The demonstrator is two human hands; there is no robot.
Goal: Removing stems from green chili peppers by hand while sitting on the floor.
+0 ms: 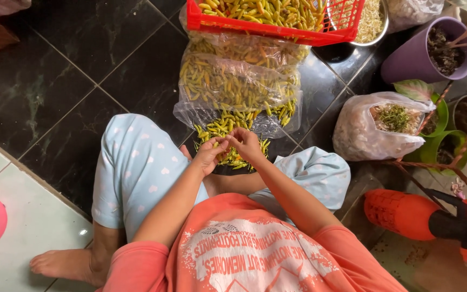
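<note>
Home floor, dark marble tiles [66, 70], potted plants [433, 51], red crate [277, 27] of chillies

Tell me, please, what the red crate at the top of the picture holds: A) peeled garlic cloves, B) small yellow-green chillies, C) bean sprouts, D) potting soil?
B: the red crate is filled with small yellow-green chillies, like those in the clear bag below it and under both hands.

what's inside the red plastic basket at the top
The red basket is filled with small yellow-green chili peppers. Its far side runs out of frame, and the peppers cover its bottom.
</note>
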